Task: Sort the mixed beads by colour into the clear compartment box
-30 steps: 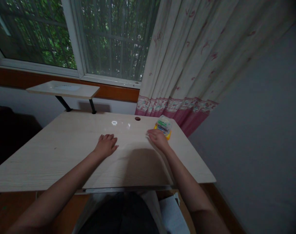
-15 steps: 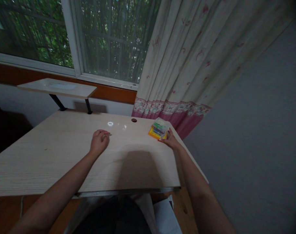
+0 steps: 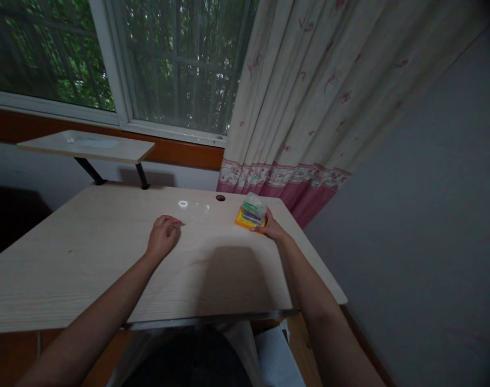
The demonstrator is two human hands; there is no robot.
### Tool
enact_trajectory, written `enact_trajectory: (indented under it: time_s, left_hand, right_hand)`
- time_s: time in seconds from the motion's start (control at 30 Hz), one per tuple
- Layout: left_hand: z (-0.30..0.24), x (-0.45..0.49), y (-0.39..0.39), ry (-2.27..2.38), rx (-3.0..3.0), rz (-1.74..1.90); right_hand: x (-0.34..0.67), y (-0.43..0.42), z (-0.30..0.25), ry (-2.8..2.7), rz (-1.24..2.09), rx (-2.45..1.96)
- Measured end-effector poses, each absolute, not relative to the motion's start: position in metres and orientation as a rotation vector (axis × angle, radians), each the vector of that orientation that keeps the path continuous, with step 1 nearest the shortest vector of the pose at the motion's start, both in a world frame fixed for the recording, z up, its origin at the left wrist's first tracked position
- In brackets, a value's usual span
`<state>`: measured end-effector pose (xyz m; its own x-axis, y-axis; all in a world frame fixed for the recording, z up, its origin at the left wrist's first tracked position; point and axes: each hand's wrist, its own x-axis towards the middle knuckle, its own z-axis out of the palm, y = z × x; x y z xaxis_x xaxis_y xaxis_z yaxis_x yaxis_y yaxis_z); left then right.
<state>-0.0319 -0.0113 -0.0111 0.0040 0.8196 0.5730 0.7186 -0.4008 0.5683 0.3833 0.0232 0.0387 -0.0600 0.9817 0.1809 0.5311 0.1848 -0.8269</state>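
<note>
At the far right of the desk, my right hand grips the near right side of a flat yellow box. A clear plastic case or bag with green and dark strips inside lies on top of the box; its exact kind is too small to tell. My left hand rests near the desk's middle, its fingers curled and pressed together. Whatever may be between those fingertips is too small or hidden to make out. A wide gap of bare desktop lies between the two hands.
A raised shelf on black legs stands at the back left, with a pale sheet on it. Beside a round cable hole hangs a floral curtain. A window is behind; a wall bounds the right.
My right hand and the yellow box with the clear plastic on it have shifted slightly left across the desk. My left hand keeps nearly the same place and curl. The view has moved slightly.
</note>
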Motion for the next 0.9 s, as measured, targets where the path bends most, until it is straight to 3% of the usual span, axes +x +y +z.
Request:
enact_trajectory:
  time_s: [0.57, 0.7, 0.9]
  left_hand:
    - [-0.020, -0.033, -0.005, 1.525, 2.077, 1.435]
    - [-0.019, -0.032, -0.006, 1.530, 1.982, 1.469]
    - [-0.015, -0.031, -0.008, 1.483, 1.914, 1.466]
  right_hand:
    - [0.298, 0.073, 0.008, -1.727, 1.185, -1.009]
    - [0.293, 0.072, 0.018, -1.727, 1.020, -1.124]
    - [0.278, 0.084, 0.066, -2.001, 0.466, -1.120]
